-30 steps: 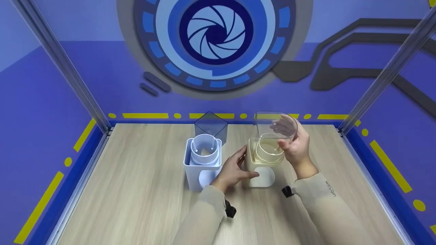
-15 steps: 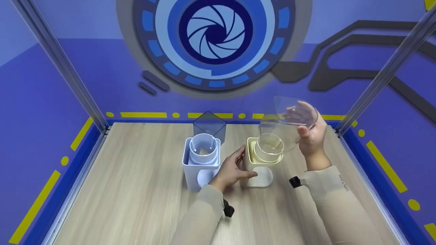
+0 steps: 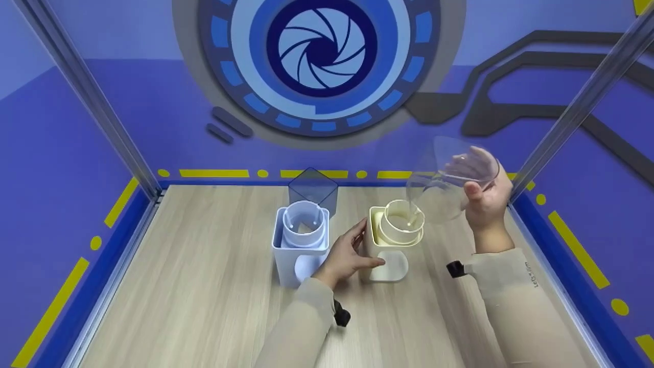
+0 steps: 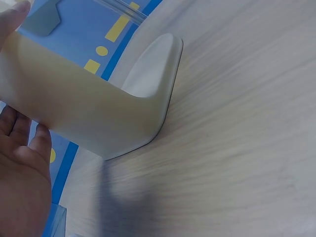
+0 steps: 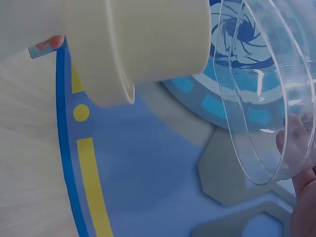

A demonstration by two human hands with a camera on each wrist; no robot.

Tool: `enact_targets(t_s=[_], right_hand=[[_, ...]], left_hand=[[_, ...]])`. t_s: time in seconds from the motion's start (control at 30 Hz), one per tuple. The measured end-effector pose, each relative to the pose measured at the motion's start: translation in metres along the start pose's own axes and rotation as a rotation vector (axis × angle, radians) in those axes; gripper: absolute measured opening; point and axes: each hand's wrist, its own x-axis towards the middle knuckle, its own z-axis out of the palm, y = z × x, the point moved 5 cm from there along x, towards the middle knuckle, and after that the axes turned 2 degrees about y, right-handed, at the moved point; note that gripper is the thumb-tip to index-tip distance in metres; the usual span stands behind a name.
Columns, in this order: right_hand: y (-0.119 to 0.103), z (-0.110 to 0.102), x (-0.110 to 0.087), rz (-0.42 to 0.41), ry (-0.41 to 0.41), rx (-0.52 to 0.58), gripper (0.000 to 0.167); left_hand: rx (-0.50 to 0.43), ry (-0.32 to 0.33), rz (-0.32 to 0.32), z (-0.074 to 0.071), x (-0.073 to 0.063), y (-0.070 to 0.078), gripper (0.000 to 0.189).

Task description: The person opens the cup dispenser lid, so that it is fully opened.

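A cream dispenser base [image 3: 376,250] stands upright on the table, with a round collar [image 3: 403,225] rising inside its square rim and a rounded scoop-like lip at its front. My left hand [image 3: 343,261] grips the base by its left side, thumb at the front; in the left wrist view the fingers lie along the cream wall [image 4: 74,94]. To the upper right of the base, my right hand [image 3: 486,202] holds a clear plastic container [image 3: 444,191] tilted in the air. Its open round neck [image 5: 247,148] faces the collar across a gap in the right wrist view.
Left of my left hand stands a matching pale blue base [image 3: 291,266] with its own collar. Behind it sits a transparent smoky container [image 3: 314,189]. The wooden table [image 3: 214,286] ends at blue-purple walls [image 3: 168,122] with metal corner posts.
My right hand has lifted the clear container up and off to the right, away from the cream base's collar, tilting it. My left hand stays on the base.
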Motion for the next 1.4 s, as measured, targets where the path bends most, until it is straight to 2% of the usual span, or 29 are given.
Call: enact_targets(t_s=[0.37,0.77,0.87,0.97,1.1,1.4], right_hand=[[0.006,-0.028,0.006,-0.008,0.097,-0.103,0.094],[0.017,-0.049,0.0,0.074,0.186,-0.222,0.087],[0.023,-0.053,-0.004,0.125,0.227,-0.275,0.083],[0.03,-0.058,-0.01,0.189,0.25,-0.387,0.081],[0.041,-0.065,-0.017,0.286,0.267,-0.485,0.084],[0.063,-0.08,-0.033,0.517,0.274,-0.599,0.107]], left_hand=[[0.008,0.002,-0.002,0.0,0.0,0.0,0.119],[0.003,-0.003,0.021,-0.001,0.0,0.002,0.119],[-0.012,-0.003,0.018,-0.001,-0.001,0.002,0.119],[-0.02,-0.004,0.016,0.0,-0.001,0.002,0.118],[-0.015,-0.006,0.017,0.0,-0.001,0.002,0.117],[-0.007,0.001,0.008,0.001,0.0,-0.001,0.117]])
